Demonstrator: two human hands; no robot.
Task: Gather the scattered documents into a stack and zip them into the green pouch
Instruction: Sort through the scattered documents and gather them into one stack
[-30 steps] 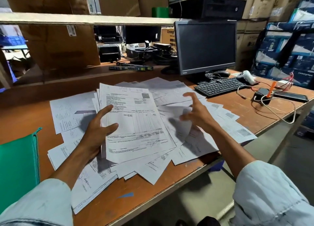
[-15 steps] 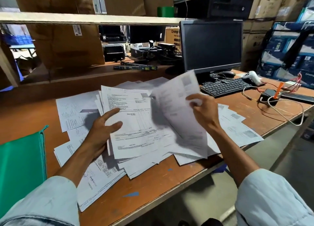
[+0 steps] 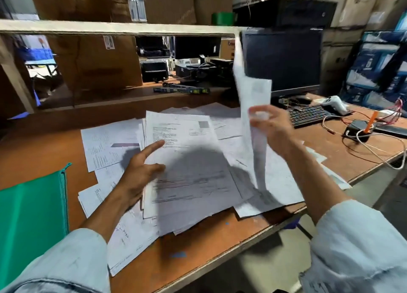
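One sheet (image 3: 253, 98) stands upright, pinched in the right hand (image 3: 275, 130), just right of the stack (image 3: 193, 138) the left hand (image 3: 136, 173) grips.

right hand (image 3: 272, 129) grips sheet (image 3: 253, 98), documents (image 3: 189, 160) below

Left hand (image 3: 138, 173): low, thumb and forefinger over the stack (image 3: 191, 160) I grip; right hand (image 3: 273, 129): raised, blurred, pinching one sheet (image 3: 253, 94) upright.
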